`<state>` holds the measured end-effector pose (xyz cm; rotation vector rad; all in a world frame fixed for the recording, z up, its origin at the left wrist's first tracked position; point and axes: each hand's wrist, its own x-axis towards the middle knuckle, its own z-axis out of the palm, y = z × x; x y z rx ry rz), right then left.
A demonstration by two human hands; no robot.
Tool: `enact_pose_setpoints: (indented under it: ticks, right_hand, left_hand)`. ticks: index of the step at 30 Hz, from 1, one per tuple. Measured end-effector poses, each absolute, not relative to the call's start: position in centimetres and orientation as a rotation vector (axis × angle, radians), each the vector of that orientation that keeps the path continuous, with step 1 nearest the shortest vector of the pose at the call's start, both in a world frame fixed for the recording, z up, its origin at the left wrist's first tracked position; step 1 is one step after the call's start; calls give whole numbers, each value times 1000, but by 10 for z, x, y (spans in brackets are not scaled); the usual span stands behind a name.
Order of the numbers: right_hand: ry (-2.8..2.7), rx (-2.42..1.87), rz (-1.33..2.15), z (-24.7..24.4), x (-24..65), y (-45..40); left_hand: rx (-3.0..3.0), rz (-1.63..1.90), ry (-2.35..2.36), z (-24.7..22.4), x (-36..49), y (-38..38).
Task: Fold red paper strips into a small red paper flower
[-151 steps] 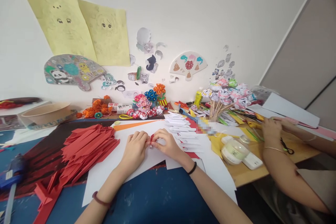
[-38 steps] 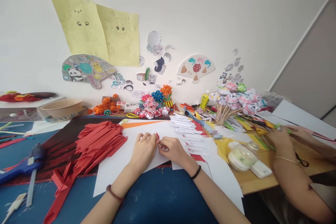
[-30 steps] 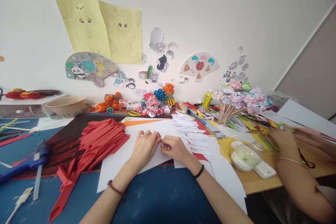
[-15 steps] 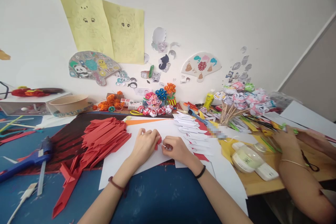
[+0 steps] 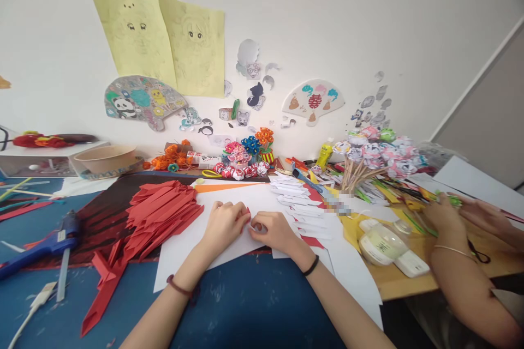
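Over a white paper sheet [image 5: 184, 253], my left hand [image 5: 227, 223] is closed in a pinch on a small red paper piece [image 5: 248, 210], mostly hidden by the fingers. My right hand [image 5: 272, 230] is close beside it, thumb and forefinger pinched together. Whether it also grips the red paper cannot be made out. Left of my hands lies a pile of folded red paper strips [image 5: 161, 215]. To the right, folded white paper strips [image 5: 297, 199] are laid in a row.
A blue glue gun [image 5: 49, 251] lies at the left, with a white cable [image 5: 35, 305] nearer me. Paper flowers [image 5: 372, 150] on sticks stand at the back right. A co-worker's hands [image 5: 446, 215] hold something green at the right, past a clear bottle [image 5: 380, 242].
My hands stay together over the sheet with small finger movements. Less of the red paper shows between them now. The co-worker's hands have shifted slightly around the green item.
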<state>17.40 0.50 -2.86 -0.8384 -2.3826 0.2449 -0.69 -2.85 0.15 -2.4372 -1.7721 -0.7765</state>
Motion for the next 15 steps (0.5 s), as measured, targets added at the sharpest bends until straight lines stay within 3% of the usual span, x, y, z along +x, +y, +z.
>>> enact_pose_setpoints:
  ticks: [15]
  right_hand:
    - [-2372, -775, 403, -31, 172, 9]
  left_hand:
    - [-2435, -830, -1766, 1, -7, -28]
